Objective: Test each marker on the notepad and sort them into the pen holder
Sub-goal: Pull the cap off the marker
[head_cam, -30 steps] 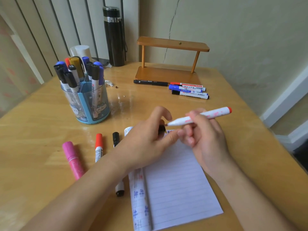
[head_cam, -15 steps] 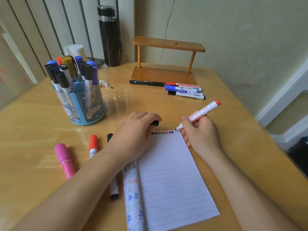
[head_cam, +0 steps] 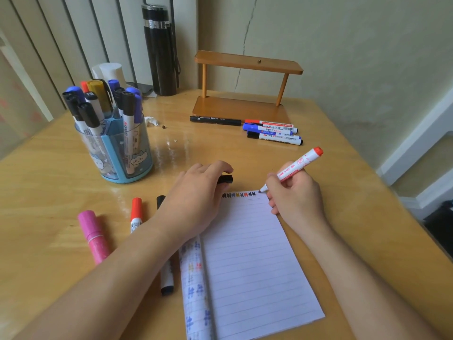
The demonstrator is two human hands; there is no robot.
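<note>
1. The right hand (head_cam: 296,200) is curled in a writing grip round a white marker (head_cam: 297,165) with a red end. We see its tip at the top right corner of the notepad (head_cam: 250,266), at the end of a row of coloured test marks.
2. The left hand (head_cam: 196,195) rests on the notepad's top left corner, fingers curled round a black cap (head_cam: 226,179).
3. We count three markers lying left of the notepad: a pink marker (head_cam: 94,236), a red-capped marker (head_cam: 135,214) and a black-capped marker (head_cam: 167,278), the last partly hidden under the left forearm.
4. Four more lie in front of the wooden shelf (head_cam: 247,65): a black pen (head_cam: 215,120) and three labelled markers (head_cam: 269,130) side by side.
5. The pen holder (head_cam: 115,153) stands far left on the table (head_cam: 49,173), crowded with roughly a dozen markers. Their caps overlap, so we cannot count exactly.
6. Behind it stand a white cylinder (head_cam: 110,71) and a black flask (head_cam: 160,50).
</note>
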